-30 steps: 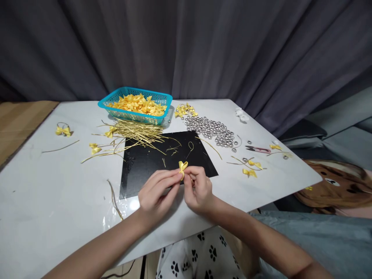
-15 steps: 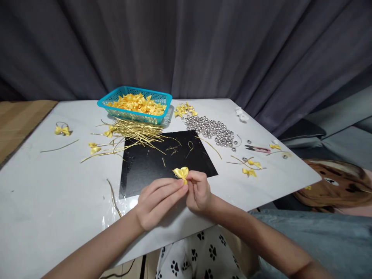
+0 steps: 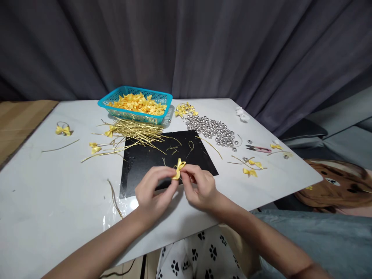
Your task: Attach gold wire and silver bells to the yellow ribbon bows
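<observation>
A small yellow ribbon bow point(image 3: 179, 168) is held up over the near part of a black mat point(image 3: 151, 162). My left hand point(image 3: 155, 190) pinches its left side between thumb and fingertips. My right hand point(image 3: 200, 186) is closed too, its thumb and forefinger pinching the bow's right side. Whether a wire runs through the bow is hidden by my fingers. Just beyond, bits of wire point(image 3: 190, 148) lie on the mat, and a pile of gold wire stems point(image 3: 136, 131) covers its far left corner.
At the back stands a blue basket point(image 3: 132, 115) of yellow bows. Silver beads point(image 3: 213, 130) are heaped right of it, near finished-looking bows point(image 3: 186, 109). Thread snips point(image 3: 258, 148) lie at the right beside loose bows point(image 3: 250, 172). A bent wire point(image 3: 114, 198) lies front left.
The bow has been turned from facing upward to a tilted, side-on position. My left fingers have shifted from lying straight alongside it to a thumb-and-finger pinch; my right fingers have opened slightly.
</observation>
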Motion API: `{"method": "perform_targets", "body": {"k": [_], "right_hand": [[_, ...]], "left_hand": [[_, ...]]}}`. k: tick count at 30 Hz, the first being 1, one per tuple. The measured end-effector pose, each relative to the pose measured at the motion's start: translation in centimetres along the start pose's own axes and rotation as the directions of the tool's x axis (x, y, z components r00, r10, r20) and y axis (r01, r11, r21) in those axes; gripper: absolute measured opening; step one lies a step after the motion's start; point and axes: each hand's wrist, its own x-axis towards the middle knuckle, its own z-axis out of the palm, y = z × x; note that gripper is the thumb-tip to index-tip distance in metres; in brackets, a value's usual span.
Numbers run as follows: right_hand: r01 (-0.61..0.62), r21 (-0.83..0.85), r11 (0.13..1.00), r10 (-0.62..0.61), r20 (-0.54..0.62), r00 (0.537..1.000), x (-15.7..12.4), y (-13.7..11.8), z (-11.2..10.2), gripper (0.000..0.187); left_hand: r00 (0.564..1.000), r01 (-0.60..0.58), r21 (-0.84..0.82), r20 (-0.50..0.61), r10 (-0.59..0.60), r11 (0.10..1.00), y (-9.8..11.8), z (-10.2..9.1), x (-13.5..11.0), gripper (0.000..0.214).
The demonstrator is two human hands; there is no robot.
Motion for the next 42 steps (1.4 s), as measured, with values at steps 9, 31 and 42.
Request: {"method": "perform_targets", "body": {"k": [9, 31, 42], "right_hand": [[0.08, -0.276, 0.958, -0.033, 0.17, 0.985, 0.6, 0.9, 0.0, 0.021], [-0.009, -0.154, 0.988, 0.043, 0.22, 0.975, 0.6, 2.2, -0.1, 0.022], [-0.031, -0.106, 0.994, 0.055, 0.232, 0.971, 0.5, 2.2, -0.1, 0.021]], "left_hand": [[0.876, 0.481, -0.062, 0.089, -0.475, 0.875, -1.0, 0.8, 0.1, 0.01], [0.525, 0.831, -0.429, 0.396, -0.754, 0.354, -1.1, 1.4, 0.8, 0.021], [0.485, 0.849, -0.423, 0.39, -0.783, 0.316, -0.6, 1.2, 1.1, 0.023]]}}
